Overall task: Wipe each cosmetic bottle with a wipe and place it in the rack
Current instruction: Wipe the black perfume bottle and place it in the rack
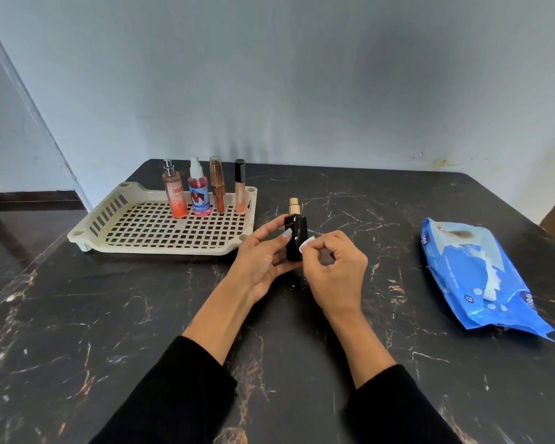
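The left hand [263,254] holds a black perfume bottle [296,233] upright above the worktop [141,315], fingers curled round it. The right hand [334,267] pinches a white wipe [305,243] against its side. Four bottles stand in the rack [161,225].

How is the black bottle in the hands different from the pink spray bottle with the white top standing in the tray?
The black bottle is dark and opaque with a gold top; the pink spray bottle is see-through pink with a white nozzle. The black bottle is held in the left hand off the rack, while the pink one stands inside the rack. Both are upright.
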